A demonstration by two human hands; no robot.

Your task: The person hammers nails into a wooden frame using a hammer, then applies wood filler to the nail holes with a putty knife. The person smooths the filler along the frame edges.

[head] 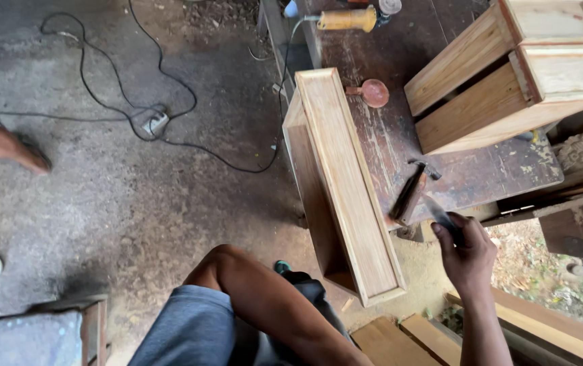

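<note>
Wooden drawer (345, 190), pale and long, leans on edge against the dark, scratched table (400, 61). From the head view we see the right hand (467, 257) closed around a small dark tool (440, 215), beside the hammer (413, 190) lying at the table's edge. Our left forearm crosses the knee; its hand is out of frame. Black cable (169, 108) loops over rough concrete.

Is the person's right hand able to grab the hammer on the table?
Probably yes. The hammer lies at the near edge of the dark table, just beside the right hand, with nothing between them. But that hand already holds a small dark tool, so its grip is taken.
</note>
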